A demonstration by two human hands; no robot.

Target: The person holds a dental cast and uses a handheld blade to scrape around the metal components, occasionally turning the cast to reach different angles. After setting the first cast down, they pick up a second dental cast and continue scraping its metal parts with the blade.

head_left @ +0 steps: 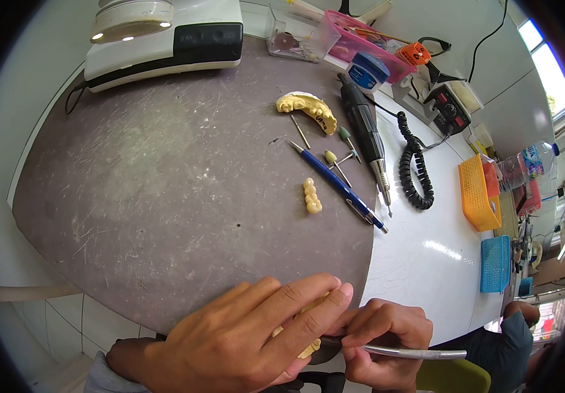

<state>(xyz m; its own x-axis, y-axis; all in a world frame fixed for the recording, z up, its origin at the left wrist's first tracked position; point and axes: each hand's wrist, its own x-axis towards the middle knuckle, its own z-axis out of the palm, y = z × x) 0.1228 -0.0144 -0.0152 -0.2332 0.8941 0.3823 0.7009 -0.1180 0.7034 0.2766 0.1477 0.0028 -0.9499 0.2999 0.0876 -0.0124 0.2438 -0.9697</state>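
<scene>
My left hand is wrapped over a yellow plaster dental model at the board's near edge. Its fingers hide most of the model. Beside it, my right hand grips a slim metal hand tool. The tool's working end points toward the model, but its tip is hidden. Ahead lie a tooth-coloured dental bridge, a blue mechanical pencil and another yellow dental model.
A black rotary handpiece with a coiled cord lies right, near several burs. Behind are a white-and-black device, clear box, pink basket and blue-lidded jar. Orange and blue baskets stand right; a person sits beyond.
</scene>
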